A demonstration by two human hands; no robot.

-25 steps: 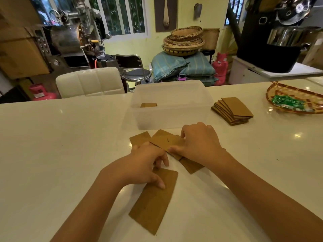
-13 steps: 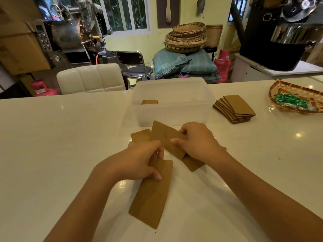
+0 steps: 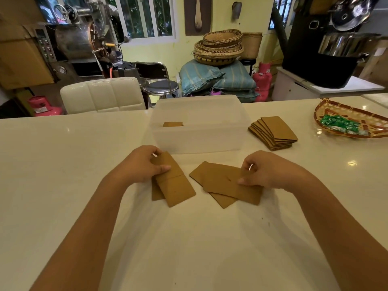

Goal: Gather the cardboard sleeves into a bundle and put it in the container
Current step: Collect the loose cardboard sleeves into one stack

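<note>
White counter [image 3: 63, 185] – two small sleeve sets pinched separately, left hand [image 3: 140, 164] and right hand [image 3: 264, 171], near the translucent container [image 3: 199, 141]. Not yet merged; one sleeve [image 3: 172, 124] inside, a stack [image 3: 273, 133] untouched far right.

I look across a glossy cream counter [image 3: 63, 164] that mirrors small spots of light. Behind it stand a padded white chair [image 3: 100, 95] and a chrome stool [image 3: 160, 86]. The far wall [image 3: 258, 9] is pale yellow, with a barred window [image 3: 144, 17] letting in daylight. Woven baskets [image 3: 218, 47] sit stacked on blue-striped sacks [image 3: 210, 78]. A metal drum machine [image 3: 79, 38] stands at left, a black one [image 3: 327, 45] at right.
</note>
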